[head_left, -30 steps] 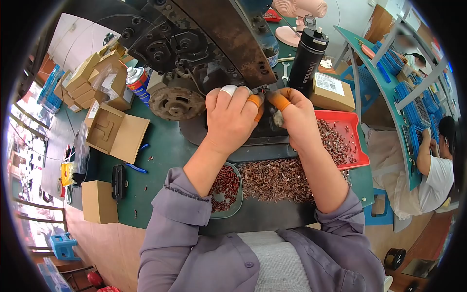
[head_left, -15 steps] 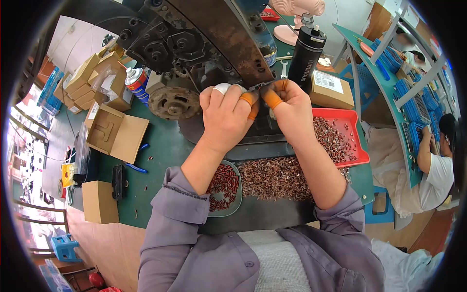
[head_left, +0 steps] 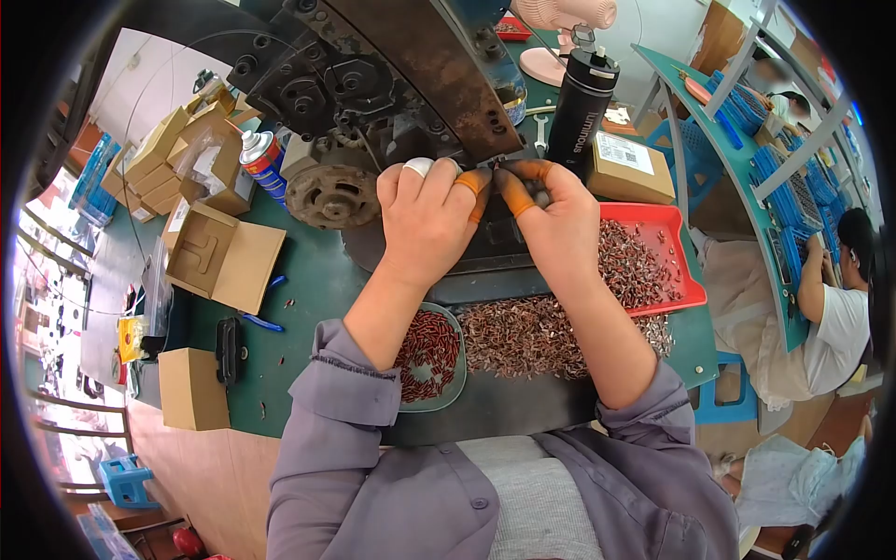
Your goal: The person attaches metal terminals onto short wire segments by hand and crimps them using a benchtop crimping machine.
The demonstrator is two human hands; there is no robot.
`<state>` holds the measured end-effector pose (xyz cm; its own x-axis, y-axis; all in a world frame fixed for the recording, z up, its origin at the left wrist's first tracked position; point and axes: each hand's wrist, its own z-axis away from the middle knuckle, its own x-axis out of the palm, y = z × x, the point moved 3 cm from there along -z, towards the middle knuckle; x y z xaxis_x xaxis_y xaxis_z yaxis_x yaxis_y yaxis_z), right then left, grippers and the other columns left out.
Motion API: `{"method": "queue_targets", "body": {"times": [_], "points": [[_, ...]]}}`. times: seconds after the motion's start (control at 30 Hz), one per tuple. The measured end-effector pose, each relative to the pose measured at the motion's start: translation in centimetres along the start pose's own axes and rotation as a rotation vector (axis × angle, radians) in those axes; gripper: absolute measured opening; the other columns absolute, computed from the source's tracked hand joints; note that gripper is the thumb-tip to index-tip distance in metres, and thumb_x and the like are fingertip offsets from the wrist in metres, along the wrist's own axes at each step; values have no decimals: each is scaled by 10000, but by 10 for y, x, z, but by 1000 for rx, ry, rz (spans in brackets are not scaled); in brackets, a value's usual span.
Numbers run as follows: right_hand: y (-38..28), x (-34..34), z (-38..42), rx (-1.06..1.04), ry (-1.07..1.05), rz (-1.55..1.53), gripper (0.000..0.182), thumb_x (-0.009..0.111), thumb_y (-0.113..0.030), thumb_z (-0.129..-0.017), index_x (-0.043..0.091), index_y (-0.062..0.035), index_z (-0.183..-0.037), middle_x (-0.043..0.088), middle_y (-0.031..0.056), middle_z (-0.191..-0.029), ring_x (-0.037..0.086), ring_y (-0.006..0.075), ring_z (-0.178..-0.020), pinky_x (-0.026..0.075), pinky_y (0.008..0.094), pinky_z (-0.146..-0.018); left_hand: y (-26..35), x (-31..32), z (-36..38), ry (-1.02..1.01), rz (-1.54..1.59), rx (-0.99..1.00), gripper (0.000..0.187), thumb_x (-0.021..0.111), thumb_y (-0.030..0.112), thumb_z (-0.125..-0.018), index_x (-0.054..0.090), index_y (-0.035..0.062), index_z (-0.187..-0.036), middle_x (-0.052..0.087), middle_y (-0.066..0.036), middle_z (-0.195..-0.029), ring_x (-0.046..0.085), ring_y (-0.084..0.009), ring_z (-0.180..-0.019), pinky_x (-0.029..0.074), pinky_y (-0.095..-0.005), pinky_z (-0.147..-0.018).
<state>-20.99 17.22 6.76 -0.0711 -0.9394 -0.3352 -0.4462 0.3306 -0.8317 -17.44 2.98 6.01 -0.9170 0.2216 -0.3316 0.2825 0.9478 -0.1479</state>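
Both my hands meet at the foot of a dark metal machine point(head_left: 420, 70), fingertips close together. My left hand point(head_left: 429, 210) wears a white cover and orange finger covers; its fingers are pinched on something too small to make out. My right hand point(head_left: 555, 219), also with orange covers, pinches beside it, and what it holds is hidden. Below my hands lies a long heap of small reddish-brown and silver parts point(head_left: 523, 338). A clear-green tray point(head_left: 457, 373) of dark red parts stands by my left forearm. Similar parts fill a red tray point(head_left: 695, 271) right of my right forearm.
A spray can point(head_left: 262, 161), an open cardboard box point(head_left: 247, 266) and blue-handled pliers point(head_left: 261, 322) are on the left. A black bottle point(head_left: 581, 107), a wrench point(head_left: 541, 133) and a labelled box point(head_left: 630, 168) stand behind the red tray. Another person point(head_left: 835, 308) sits at the right table.
My right hand has shifted slightly left and down, and its fingers look more spread above the fingertips. My left hand has moved slightly. At the lower right, more of a person in pale clothing shows.
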Motion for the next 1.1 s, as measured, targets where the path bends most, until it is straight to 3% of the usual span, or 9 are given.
{"method": "queue_targets", "body": {"times": [0.1,0.27,0.4,0.53,0.6,0.63,0.73,0.83,1.1], "points": [[-2,0,0,-39,44,45,179,718,-113,-852,695,12,-978,642,-18,-796,494,28,-667,419,199,-597,1,2,-1,-1,0,-1,283,755,154,-654,577,134,-873,580,-9,-929,508,-221,-832,362,-383,-827],[8,13,-2,185,-23,-322,167,718,-107,-849,697,12,-963,645,-23,-785,504,31,-673,421,201,-602,0,4,2,64,21,18,265,758,151,-647,594,141,-854,584,-6,-937,510,-215,-844,362,-385,-834],[7,4,-3,211,-75,-286,127,689,-87,-866,695,4,-954,654,-17,-812,538,42,-704,430,200,-632,1,-9,-2,19,28,11,262,762,151,-645,607,135,-856,576,-11,-915,515,-222,-841,362,-386,-834],[-1,-57,15,67,-23,62,120,676,-79,-872,699,-16,-971,657,-10,-811,553,59,-725,436,208,-653,-1,-61,3,-316,178,-155,280,790,179,-663,677,132,-915,559,-29,-862,542,-254,-866,359,-390,-873],[20,-85,25,23,-11,175,124,675,-79,-875,699,-19,-981,651,-10,-824,537,50,-725,425,205,-645,-1,-90,23,-852,349,-222,339,795,220,-668,678,114,-968,549,-50,-862,542,-288,-915,349,-417,-957],[27,-91,32,28,-17,165,124,675,-79,-875,699,-19,-981,651,-10,-824,537,50,-725,425,205,-645,1,-102,37,-954,372,-254,369,795,247,-678,666,95,-989,543,-79,-875,530,-314,-963,315,-442,-1027],[36,-99,63,78,-51,229,131,686,-83,-872,700,-30,-991,615,-20,-788,498,44,-687,401,208,-612,13,-111,73,-962,306,-303,401,808,253,-671,655,95,-1007,535,-99,-888,516,-322,-978,305,-448,-1041],[29,-82,90,4,-211,225,145,697,-65,-854,699,-39,-996,550,-20,-745,437,54,-629,363,213,-566,14,-105,93,-888,289,-376,290,797,196,-687,684,94,-934,527,-72,-839,513,-295,-917,322,-421,-1001],[6,-29,117,24,-440,9,204,699,-50,-831,697,-49,-1035,581,36,-834,495,92,-645,398,233,-572,12,-115,91,-736,328,-503,152,781,144,-708,719,99,-840,512,-34,-776,512,-245,-850,332,-392,-958]]}}
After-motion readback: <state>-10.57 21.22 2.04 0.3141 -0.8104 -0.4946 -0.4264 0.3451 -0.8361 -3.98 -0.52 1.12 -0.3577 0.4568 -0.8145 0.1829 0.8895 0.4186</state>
